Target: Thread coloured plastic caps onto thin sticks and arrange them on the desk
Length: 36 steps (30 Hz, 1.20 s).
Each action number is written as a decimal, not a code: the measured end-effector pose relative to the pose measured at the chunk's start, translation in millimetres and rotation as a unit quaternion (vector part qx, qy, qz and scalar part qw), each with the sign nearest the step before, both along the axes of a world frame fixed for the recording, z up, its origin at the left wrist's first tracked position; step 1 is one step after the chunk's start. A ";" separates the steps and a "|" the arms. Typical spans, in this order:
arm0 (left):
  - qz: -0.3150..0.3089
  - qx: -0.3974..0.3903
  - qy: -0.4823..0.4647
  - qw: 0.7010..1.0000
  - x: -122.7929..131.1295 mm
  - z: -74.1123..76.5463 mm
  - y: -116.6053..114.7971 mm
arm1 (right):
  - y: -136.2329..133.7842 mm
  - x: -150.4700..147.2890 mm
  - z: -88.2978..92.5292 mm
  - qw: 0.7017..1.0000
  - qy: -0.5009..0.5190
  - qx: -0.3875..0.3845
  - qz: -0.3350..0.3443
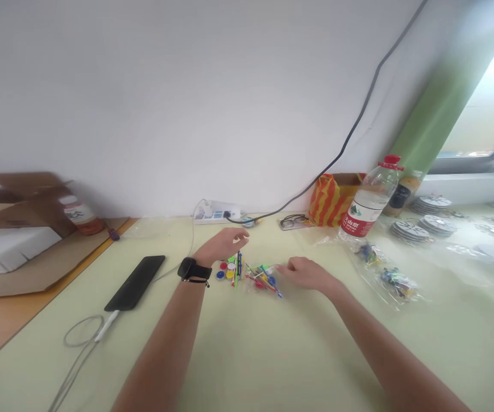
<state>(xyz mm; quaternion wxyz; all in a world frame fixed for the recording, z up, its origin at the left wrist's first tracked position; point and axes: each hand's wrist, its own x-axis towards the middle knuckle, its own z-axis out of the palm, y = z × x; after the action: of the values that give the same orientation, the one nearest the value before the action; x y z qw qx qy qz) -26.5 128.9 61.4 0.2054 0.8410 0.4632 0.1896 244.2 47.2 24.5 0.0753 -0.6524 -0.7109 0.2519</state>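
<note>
My left hand (225, 245), with a black watch (194, 269) on its wrist, hovers just above a neat group of small plastic parts. Its thumb and fingers are curved and apart, and nothing shows between them. Below it lie coloured round discs (230, 274) in blue, red, yellow and white, beside upright-laid thin sticks (240, 266). To their right is a loose heap of coloured sticks and discs (264, 278). At the heap's right edge is my right hand (304, 273), fingers mostly curled, its forefinger tip touching the parts. What that fingertip holds is too small to make out.
A black phone (135, 283) on a cable lies left, near an open cardboard box (23, 194). Behind are a power strip (216, 212) and a striped bag (328, 200). At right stand a water bottle (369, 200), bagged parts (396, 283) and stacked discs (410, 230).
</note>
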 end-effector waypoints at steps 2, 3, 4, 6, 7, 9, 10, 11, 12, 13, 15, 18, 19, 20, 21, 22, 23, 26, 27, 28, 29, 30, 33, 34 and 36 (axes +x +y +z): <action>0.007 0.020 0.018 1.000 -6.6 -8.3 4.2 | 3.4 -7.2 -1.8 1.000 0.020 0.000 -0.003; 0.010 0.018 0.030 0.999 -9.0 -12.6 6.0 | 5.9 -9.7 -2.1 0.999 0.036 -0.006 0.000; 0.013 0.014 0.038 0.999 -10.9 -16.8 7.5 | 9.0 -11.8 -2.2 0.998 0.057 -0.015 0.004; 0.020 0.006 0.048 0.999 -12.8 -24.8 10.2 | 15.9 -14.6 -2.3 0.994 0.100 -0.037 0.014; 0.025 0.003 0.049 0.998 -13.0 -28.4 11.3 | 19.3 -15.6 -2.4 0.992 0.118 -0.048 0.019; 0.035 -0.003 0.050 0.998 -12.4 -34.9 13.1 | 25.1 -16.7 -2.8 0.987 0.145 -0.067 0.029; 0.039 -0.006 0.050 0.998 -12.0 -37.6 13.9 | 27.5 -16.6 -2.8 0.984 0.156 -0.075 0.033; 0.041 -0.008 0.049 0.998 -11.6 -40.0 14.5 | 29.5 -15.8 -2.4 0.982 0.168 -0.083 0.036; 0.043 -0.011 0.047 0.998 -11.4 -41.9 15.1 | 31.3 -14.2 -1.4 0.979 0.181 -0.090 0.037; 0.044 -0.013 0.045 0.998 -11.3 -43.5 15.7 | 33.3 -12.0 0.4 0.976 0.192 -0.094 0.035; 0.042 -0.018 0.041 0.998 -11.4 -45.4 16.5 | 37.9 -5.8 6.6 0.973 0.210 -0.093 0.028; 0.034 -0.029 0.036 0.998 -11.5 -45.4 16.7 | 46.3 4.9 21.9 0.973 0.222 -0.067 0.016; 0.033 -0.030 0.035 0.998 -11.6 -44.6 16.5 | 48.7 8.1 27.9 0.974 0.221 -0.055 0.014; 0.032 -0.030 0.034 0.998 -12.0 -43.4 16.1 | 50.7 10.7 33.8 0.975 0.219 -0.042 0.012; 0.033 -0.029 0.034 0.998 -12.7 -41.8 15.7 | 51.8 12.8 39.4 0.976 0.216 -0.030 0.010; 0.034 -0.029 0.034 0.998 -13.9 -39.8 15.3 | 52.1 14.3 44.4 0.977 0.211 -0.015 0.009; 0.036 -0.028 0.035 0.998 -15.6 -37.6 14.9 | 51.6 15.3 48.7 0.980 0.201 0.000 0.012; 0.043 -0.037 0.045 0.997 -23.3 -30.7 14.0 | 46.7 14.5 56.3 0.986 0.156 0.036 0.035; 0.047 -0.042 0.051 0.997 -25.9 -28.9 13.7 | 44.8 13.3 57.2 0.988 0.145 0.040 0.046; 0.050 -0.048 0.057 0.996 -28.2 -27.5 13.4 | 43.0 12.0 57.6 0.988 0.141 0.038 0.058; 0.052 -0.054 0.063 0.995 -29.9 -26.6 13.1 | 41.6 11.0 57.8 0.986 0.147 0.030 0.069; 0.052 -0.059 0.069 0.995 -31.0 -26.2 12.7 | 40.7 10.6 57.8 0.984 0.160 0.021 0.078; 0.047 -0.072 0.083 0.993 -32.1 -25.8 11.6 | 41.7 16.1 57.9 0.974 0.214 0.005 0.073; 0.046 -0.075 0.087 0.992 -32.4 -25.6 11.5 | 43.3 20.6 57.6 0.971 0.232 0.006 0.060; 0.047 -0.082 0.097 0.991 -34.2 -24.6 11.8 | 48.2 31.8 55.1 0.966 0.256 0.010 0.025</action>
<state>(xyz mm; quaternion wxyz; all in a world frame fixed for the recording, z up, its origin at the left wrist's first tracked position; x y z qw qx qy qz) -60.7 140.7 36.9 0.2185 0.8131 0.5338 0.0782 276.0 95.4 79.6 0.2546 -0.5474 -0.6866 0.4052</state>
